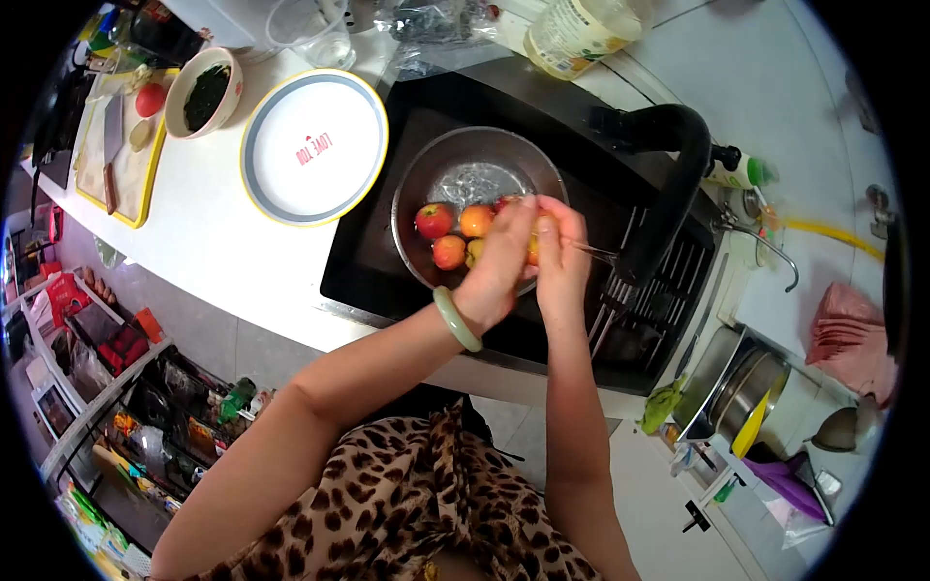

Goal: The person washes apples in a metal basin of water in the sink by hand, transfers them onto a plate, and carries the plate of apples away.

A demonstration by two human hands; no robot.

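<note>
My left hand (502, 254), with a pale green bangle (456, 320) on its wrist, is pressed against my right hand (560, 250). Both are closed together over the right side of a metal bowl (399, 215). A yellowish-orange patch shows between them, but what they hold is mostly hidden. Water (593, 250) from the black faucet (693, 174) reaches my right hand. In the bowl lie several small red and yellow apples, among them a red apple (434, 221) and an orange-red apple (449, 253), in shallow water. The bowl stands in the black sink (360, 257).
Left of the sink, a white plate (315, 184) sits on the counter near a bowl of dark greens (175, 102). Farther left, a cutting board (145, 205) bears a knife (111, 145). A drain rack (668, 320) lies to the right, and a plastic jug (572, 44) stands behind.
</note>
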